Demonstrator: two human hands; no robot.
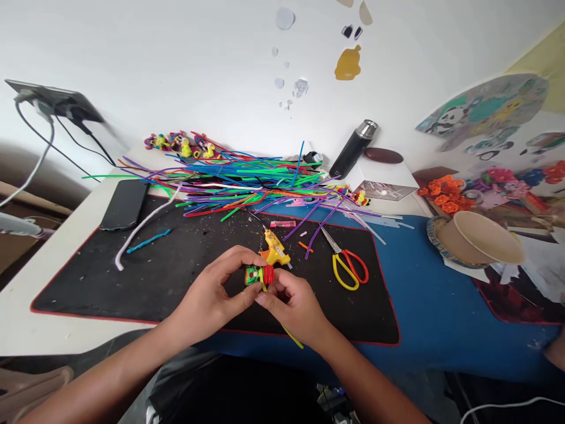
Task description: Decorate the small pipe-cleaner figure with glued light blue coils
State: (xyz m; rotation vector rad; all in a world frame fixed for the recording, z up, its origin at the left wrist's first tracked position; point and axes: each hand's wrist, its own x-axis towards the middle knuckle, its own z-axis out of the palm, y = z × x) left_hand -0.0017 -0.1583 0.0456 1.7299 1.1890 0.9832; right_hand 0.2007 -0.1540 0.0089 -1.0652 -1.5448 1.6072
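Between both hands, above the black desk mat [176, 277], is a small pipe-cleaner figure [259, 275] in green, yellow and red. Its left end is pinched by my left hand [216, 285], with thumb below and fingers above. My right hand [295, 303] grips it near the red end, thumb against the lower edge. A yellow-green pipe cleaner [292, 335] trails out below my right hand; where it joins the figure is hidden by the fingers. Just beyond the hands lies a yellow hot glue gun [275, 248]. Scissors [346, 262] with one yellow and one red handle rest to the right.
A heap of colored pipe cleaners [238, 179] spreads along the back. Finished small figures [180, 143] stand behind it at left. A phone [125, 204] lies at the mat's left edge. A black thermos [354, 148] leans near a white box [384, 176]. A beige bowl [477, 238] sits right.
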